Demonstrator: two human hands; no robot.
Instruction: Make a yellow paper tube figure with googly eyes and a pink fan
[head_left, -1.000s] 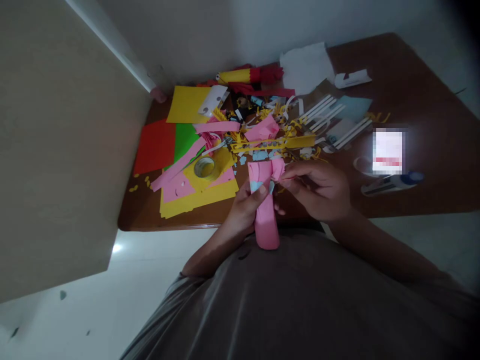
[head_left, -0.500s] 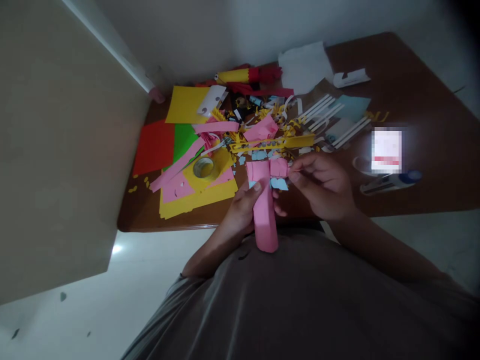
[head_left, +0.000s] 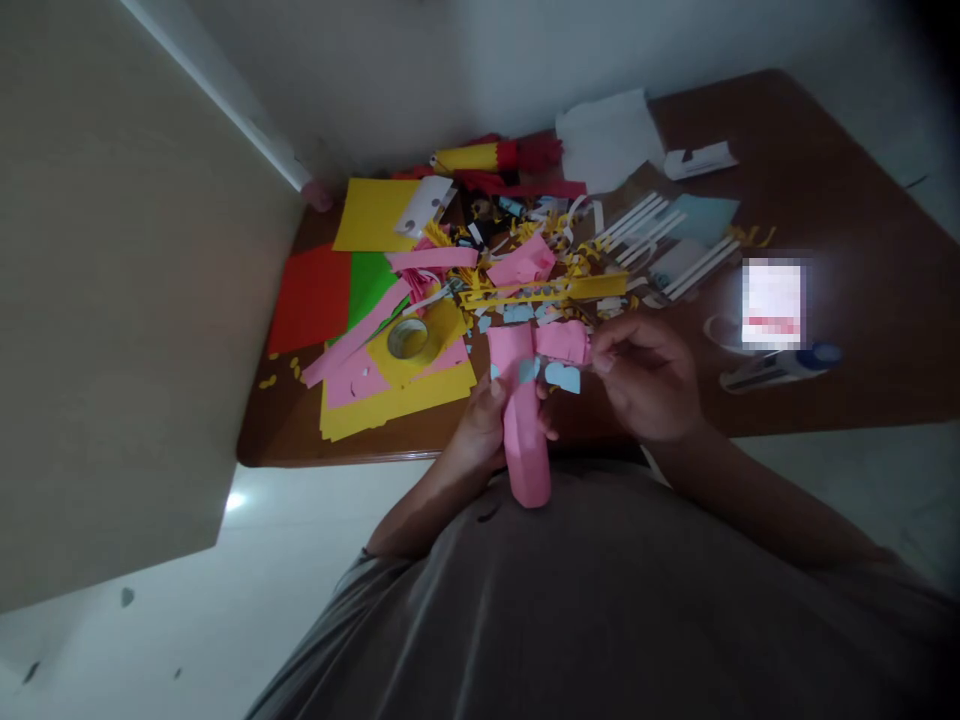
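My left hand (head_left: 484,415) is closed around a folded pink paper tube (head_left: 527,440), its thumb on the left side and fingertips showing at the right. A light blue paper patch (head_left: 529,370) shows on the tube's front. From the tube's upper right a pink paper strip (head_left: 562,342) sticks out sideways. My right hand (head_left: 649,380) pinches at the strip's right end, where the fingertips partly hide the edge. Just below the strip is a light blue scalloped paper piece (head_left: 562,377); whether it is attached, I cannot tell.
A roll of tape (head_left: 408,339) lies on yellow and pink sheets at the left. Yellow, pink and white paper scraps (head_left: 525,260) cover the middle of the brown table (head_left: 862,220). At the right are a glue bottle (head_left: 780,367) and a bright, blurred-out rectangle (head_left: 772,303).
My right hand has moved slightly right, and more of the pink strip shows beside the tube. My left thumb has slid down and left, uncovering the blue patch on the tube.
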